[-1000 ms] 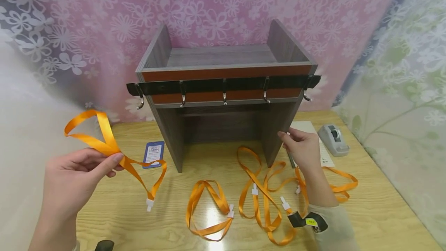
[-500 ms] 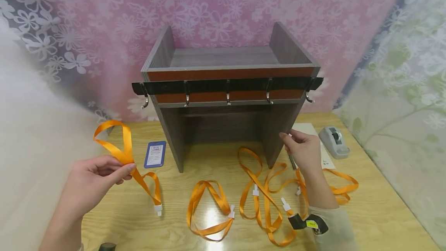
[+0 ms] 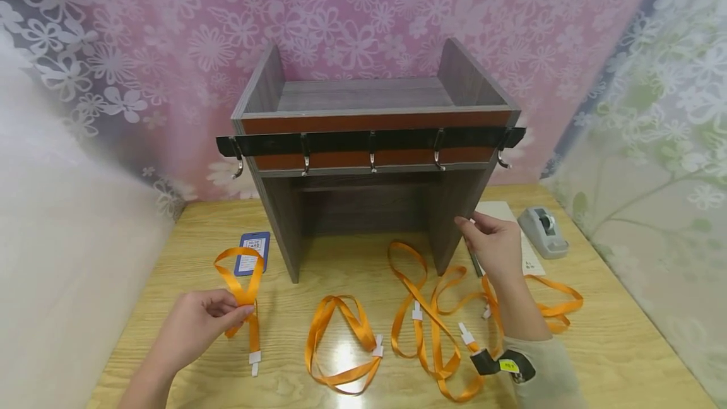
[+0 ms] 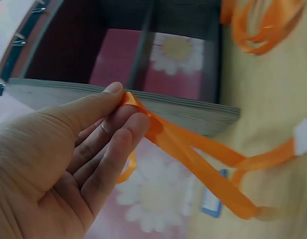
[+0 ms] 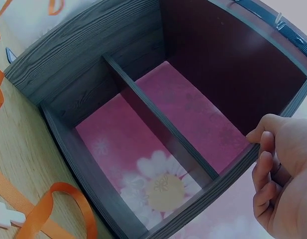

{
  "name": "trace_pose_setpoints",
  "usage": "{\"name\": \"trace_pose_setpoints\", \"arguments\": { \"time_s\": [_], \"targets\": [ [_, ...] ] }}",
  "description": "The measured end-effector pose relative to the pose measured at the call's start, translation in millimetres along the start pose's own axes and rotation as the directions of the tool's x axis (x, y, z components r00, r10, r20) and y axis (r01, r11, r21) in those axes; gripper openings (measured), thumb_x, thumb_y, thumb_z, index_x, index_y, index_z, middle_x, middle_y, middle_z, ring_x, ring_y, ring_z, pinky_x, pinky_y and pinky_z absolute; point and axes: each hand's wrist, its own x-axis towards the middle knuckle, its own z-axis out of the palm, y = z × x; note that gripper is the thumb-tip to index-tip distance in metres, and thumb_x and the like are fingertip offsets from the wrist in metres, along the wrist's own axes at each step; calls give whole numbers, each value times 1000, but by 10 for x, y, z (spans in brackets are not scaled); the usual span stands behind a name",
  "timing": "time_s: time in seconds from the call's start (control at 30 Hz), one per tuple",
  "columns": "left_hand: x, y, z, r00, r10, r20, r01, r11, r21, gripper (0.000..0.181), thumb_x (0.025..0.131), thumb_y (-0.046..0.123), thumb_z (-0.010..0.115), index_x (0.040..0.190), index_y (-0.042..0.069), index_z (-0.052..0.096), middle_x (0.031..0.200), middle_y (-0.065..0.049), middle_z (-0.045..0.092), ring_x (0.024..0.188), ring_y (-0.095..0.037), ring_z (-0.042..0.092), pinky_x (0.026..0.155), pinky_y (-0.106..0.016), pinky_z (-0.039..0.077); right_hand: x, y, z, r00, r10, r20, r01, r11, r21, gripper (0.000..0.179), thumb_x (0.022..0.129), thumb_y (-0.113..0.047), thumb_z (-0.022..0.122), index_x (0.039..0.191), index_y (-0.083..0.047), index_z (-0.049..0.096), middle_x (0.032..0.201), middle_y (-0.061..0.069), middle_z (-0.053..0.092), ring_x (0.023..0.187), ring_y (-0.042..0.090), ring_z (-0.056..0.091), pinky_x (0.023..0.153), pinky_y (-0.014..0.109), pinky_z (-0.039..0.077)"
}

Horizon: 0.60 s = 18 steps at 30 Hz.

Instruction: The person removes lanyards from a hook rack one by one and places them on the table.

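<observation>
My left hand (image 3: 195, 327) pinches an orange lanyard (image 3: 254, 336) between thumb and fingers over the table's left side. A loop stands up above the fingers, and a white clip (image 3: 255, 358) hangs at the lower end. In the left wrist view the doubled lanyard strap (image 4: 193, 164) trails away from my fingertips. With the thumb inside and fingers outside, my right hand (image 3: 496, 248) grips the edge of the grey wooden shelf (image 3: 461, 207). The right wrist view shows that hand (image 5: 285, 169) at the panel edge. A black bar (image 3: 341, 141) with several metal hooks crosses the shelf's front.
A blue-framed ID card (image 3: 261, 251) lies behind the held lanyard. Another orange lanyard (image 3: 318, 333) lies front centre; more tangled lanyards (image 3: 434, 320) spread to the right. A tape dispenser (image 3: 542, 235) and white paper (image 3: 531, 260) sit at the right.
My left hand has moved right and down with the lanyard, whose loop now overlaps the ID card in the head view. The right hand has stayed at the shelf's edge.
</observation>
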Motion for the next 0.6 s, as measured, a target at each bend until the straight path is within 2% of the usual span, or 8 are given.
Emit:
{"name": "trace_pose_setpoints", "arguments": {
  "time_s": [0.2, 0.43, 0.6],
  "targets": [
    [-9, -163, 177, 999, -9, 37, 10, 1000, -25, 22, 84, 33, 81, 80, 12, 75, 73, 1, 74, 65, -12, 66, 59, -22, 51, 21, 25, 10, 1000, -21, -5, 21, 1000, 7, 28, 90, -22, 75, 100, 4, 74, 51, -10, 51, 49, 7, 46, 49, 24, 42],
    [-37, -330, 397, 997, -15, 78, 17, 1000, -24, 19, 84, 29, 81, 79, 11, 74, 75, 2, 74, 64, -7, 65, 58, -21, 51, 30, 52, -22, 1000, -18, 23, 18, 1000, -6, 31, 91, -23, 74, 108, 3, 74, 49, -11, 49, 49, 7, 46, 52, 23, 44],
    [-37, -381, 453, 990, -59, 127, 61, 998, -15, 21, 82, 32, 82, 79, 12, 75, 74, 3, 73, 64, -8, 63, 58, -21, 50, 6, 57, -61, 1000, -17, 16, 18, 999, -41, 33, 91, -25, 74, 111, 1, 75, 49, -12, 49, 48, 5, 47, 57, 21, 46]
  ]
}}
